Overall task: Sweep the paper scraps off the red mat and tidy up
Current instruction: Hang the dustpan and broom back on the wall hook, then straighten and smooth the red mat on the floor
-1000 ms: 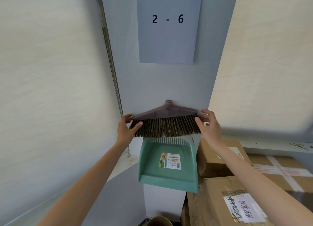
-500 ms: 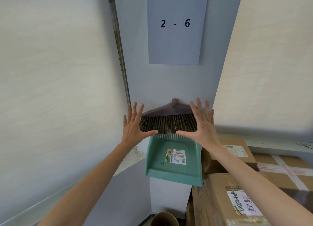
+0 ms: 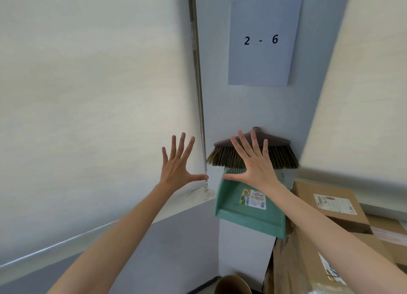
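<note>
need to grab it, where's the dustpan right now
Head view, right of centre: the dustpan is against the corner wall, directly under the broom head, left of the boxes, just below the right hand.

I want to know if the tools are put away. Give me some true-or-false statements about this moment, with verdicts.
1. The left hand and the right hand are spread open, gripping nothing. True.
2. The broom head sits above the green dustpan. True.
3. Its bristles point up. False: they point down.
4. The wall sheet reads 3 - 8. False: it reads 2 - 6.
5. The cardboard boxes are on the left. False: they are on the right.
</note>
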### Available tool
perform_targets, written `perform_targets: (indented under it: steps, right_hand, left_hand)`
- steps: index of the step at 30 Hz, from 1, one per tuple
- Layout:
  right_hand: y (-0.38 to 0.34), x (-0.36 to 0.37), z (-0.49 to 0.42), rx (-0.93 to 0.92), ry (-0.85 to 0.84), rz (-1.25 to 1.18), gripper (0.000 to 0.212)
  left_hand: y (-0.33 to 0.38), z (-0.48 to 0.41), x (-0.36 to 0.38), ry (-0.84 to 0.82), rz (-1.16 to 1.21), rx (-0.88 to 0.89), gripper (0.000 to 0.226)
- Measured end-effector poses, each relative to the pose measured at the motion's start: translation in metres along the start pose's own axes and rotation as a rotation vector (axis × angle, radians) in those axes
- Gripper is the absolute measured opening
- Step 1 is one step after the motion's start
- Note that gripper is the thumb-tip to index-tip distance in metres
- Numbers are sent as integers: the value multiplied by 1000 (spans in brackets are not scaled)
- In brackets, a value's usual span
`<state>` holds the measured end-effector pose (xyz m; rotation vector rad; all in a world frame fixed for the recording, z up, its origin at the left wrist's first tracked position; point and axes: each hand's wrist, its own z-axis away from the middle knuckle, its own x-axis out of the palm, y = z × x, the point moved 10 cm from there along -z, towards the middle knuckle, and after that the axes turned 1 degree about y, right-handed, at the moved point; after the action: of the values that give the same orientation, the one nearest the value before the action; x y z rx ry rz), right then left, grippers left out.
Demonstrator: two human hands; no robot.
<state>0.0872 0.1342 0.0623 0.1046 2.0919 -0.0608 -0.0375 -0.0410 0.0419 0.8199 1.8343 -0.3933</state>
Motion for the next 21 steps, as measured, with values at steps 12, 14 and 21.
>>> perform_targets:
  steps: [12, 14, 21]
  right_hand:
    - [-151, -28, 52, -384, -41, -250, 114]
    - [-181, -32, 72, -435, -70, -303, 114]
    - [-280, -60, 126, -567, -91, -430, 116]
  left_hand:
    - [-46, 212, -103, 87, -138, -435, 131]
    - [-50, 257, -116, 62, -173, -505, 131]
    - [-59, 387, -183, 76, -267, -680, 131]
